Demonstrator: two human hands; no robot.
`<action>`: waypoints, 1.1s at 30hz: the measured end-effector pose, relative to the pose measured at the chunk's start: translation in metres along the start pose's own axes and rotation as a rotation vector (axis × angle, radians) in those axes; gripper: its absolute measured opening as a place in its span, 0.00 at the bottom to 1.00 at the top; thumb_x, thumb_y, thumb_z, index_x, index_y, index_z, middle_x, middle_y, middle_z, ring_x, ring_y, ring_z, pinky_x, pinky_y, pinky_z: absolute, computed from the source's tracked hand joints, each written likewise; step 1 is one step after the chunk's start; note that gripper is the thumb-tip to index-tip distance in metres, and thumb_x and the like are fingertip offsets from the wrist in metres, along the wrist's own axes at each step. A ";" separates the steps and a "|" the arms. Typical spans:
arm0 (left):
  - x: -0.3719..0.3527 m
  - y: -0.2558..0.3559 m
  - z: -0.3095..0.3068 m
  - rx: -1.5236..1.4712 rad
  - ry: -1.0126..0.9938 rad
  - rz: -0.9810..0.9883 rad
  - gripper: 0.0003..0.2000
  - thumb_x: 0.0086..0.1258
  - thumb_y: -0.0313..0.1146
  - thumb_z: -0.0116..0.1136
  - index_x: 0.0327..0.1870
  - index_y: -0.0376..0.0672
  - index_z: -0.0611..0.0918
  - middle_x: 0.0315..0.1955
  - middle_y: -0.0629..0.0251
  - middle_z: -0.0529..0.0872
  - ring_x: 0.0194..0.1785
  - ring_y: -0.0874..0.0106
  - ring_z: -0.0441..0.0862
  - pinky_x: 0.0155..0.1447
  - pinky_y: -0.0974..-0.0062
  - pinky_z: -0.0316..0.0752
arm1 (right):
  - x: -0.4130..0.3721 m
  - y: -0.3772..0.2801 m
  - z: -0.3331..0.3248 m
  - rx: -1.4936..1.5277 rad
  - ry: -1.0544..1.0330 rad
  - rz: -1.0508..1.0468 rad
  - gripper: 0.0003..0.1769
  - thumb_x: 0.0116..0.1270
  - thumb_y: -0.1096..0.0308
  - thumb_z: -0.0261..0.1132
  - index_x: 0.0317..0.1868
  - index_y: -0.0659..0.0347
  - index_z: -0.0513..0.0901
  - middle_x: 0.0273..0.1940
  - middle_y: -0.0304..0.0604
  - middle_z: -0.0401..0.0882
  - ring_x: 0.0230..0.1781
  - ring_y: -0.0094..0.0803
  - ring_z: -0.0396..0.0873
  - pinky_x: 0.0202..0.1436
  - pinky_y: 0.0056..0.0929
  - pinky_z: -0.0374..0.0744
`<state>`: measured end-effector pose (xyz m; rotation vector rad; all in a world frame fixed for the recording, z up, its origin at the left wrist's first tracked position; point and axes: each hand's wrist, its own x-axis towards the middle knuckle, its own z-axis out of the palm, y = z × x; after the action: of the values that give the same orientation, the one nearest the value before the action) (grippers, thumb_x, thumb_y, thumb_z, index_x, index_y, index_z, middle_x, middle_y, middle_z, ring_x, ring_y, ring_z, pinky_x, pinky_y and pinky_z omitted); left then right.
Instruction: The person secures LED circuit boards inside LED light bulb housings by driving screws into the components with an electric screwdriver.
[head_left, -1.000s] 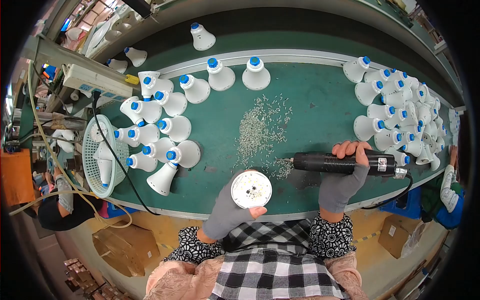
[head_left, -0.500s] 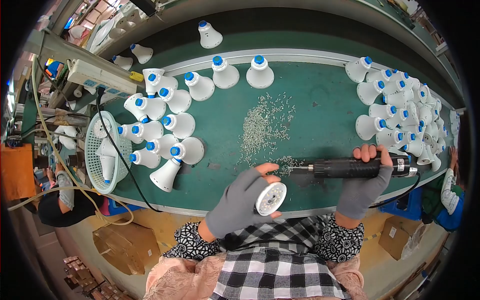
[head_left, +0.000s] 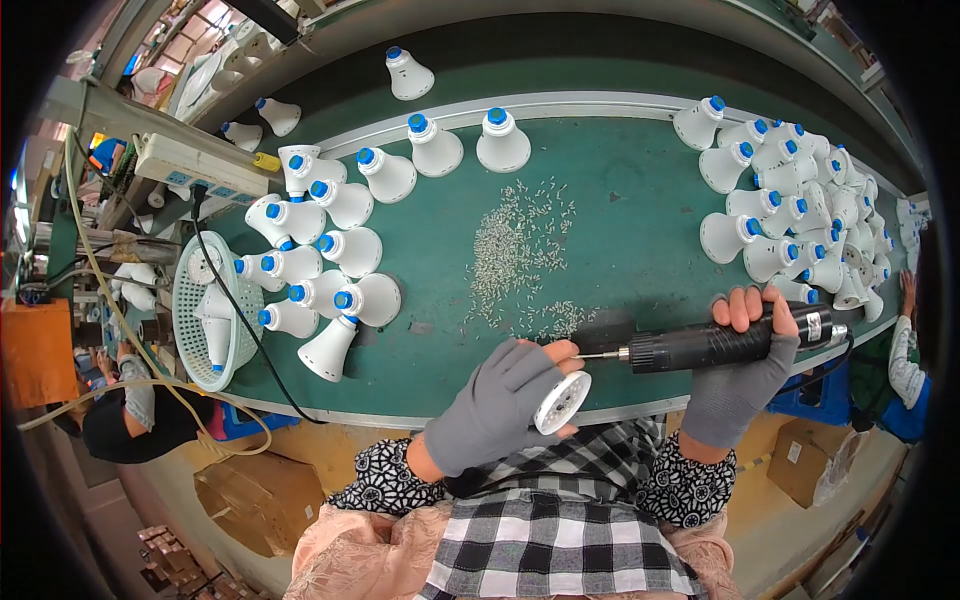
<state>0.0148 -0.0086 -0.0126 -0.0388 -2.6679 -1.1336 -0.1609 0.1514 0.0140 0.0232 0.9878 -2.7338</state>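
My left hand [head_left: 505, 405], in a grey fingerless glove, is closed around a white lamp housing [head_left: 563, 402]. Its round face, with an LED board, is turned toward the right; the rest of it is hidden in the palm. In my right hand [head_left: 745, 360], also gloved, a black electric screwdriver [head_left: 695, 346] lies level. The tip of its bit is beside my left fingertips; whether a screw sits on it is too small to tell. Just beyond the left hand, a pile of small screws [head_left: 505, 255] spreads over the green table [head_left: 630, 230].
White lamp housings with blue caps stand and lie at the left [head_left: 360, 250] and crowd together at the right [head_left: 790, 210]. A pale green basket [head_left: 247, 330] holds more. A black cable [head_left: 235, 300] hangs from the power strip [head_left: 195, 165]. Other people sit at both sides.
The screwdriver's bit has moved away from the screws to my left fingertips. My left hand and the lamp housing have shifted slightly right, the housing's face turning further right.
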 end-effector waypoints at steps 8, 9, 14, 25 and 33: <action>-0.004 0.015 -0.003 -0.236 -0.015 -0.232 0.33 0.49 0.43 0.76 0.58 0.45 0.77 0.59 0.60 0.75 0.59 0.60 0.77 0.59 0.65 0.77 | -0.009 -0.006 0.007 0.067 -0.058 -0.029 0.09 0.70 0.65 0.57 0.43 0.61 0.71 0.31 0.37 0.64 0.29 0.25 0.65 0.39 0.28 0.70; -0.004 0.016 -0.003 -0.241 -0.020 -0.238 0.33 0.48 0.44 0.76 0.58 0.46 0.77 0.59 0.61 0.74 0.59 0.60 0.78 0.59 0.66 0.77 | -0.010 -0.006 0.008 0.068 -0.059 -0.029 0.09 0.70 0.65 0.57 0.43 0.61 0.70 0.31 0.37 0.63 0.29 0.25 0.65 0.39 0.27 0.70; -0.003 0.019 -0.002 -0.271 -0.030 -0.271 0.34 0.45 0.45 0.80 0.56 0.45 0.79 0.58 0.60 0.74 0.60 0.62 0.77 0.61 0.67 0.75 | -0.011 -0.005 0.005 0.064 -0.073 -0.031 0.09 0.70 0.65 0.56 0.44 0.61 0.70 0.31 0.36 0.64 0.29 0.25 0.65 0.39 0.28 0.70; -0.004 0.023 0.000 -0.315 -0.030 -0.289 0.35 0.44 0.46 0.80 0.56 0.45 0.79 0.58 0.60 0.74 0.61 0.62 0.76 0.62 0.68 0.74 | -0.013 -0.007 0.004 0.085 -0.094 -0.043 0.08 0.71 0.66 0.55 0.44 0.61 0.71 0.31 0.36 0.64 0.29 0.24 0.65 0.39 0.28 0.70; -0.003 0.023 -0.001 -0.312 -0.063 -0.265 0.35 0.46 0.45 0.78 0.58 0.48 0.77 0.60 0.61 0.72 0.61 0.61 0.77 0.59 0.66 0.77 | -0.014 -0.008 0.006 0.063 -0.085 -0.060 0.09 0.69 0.65 0.56 0.44 0.60 0.70 0.30 0.36 0.63 0.28 0.23 0.65 0.37 0.27 0.69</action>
<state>0.0204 0.0069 0.0041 0.2338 -2.5776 -1.6482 -0.1488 0.1565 0.0251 -0.1126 0.8941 -2.7941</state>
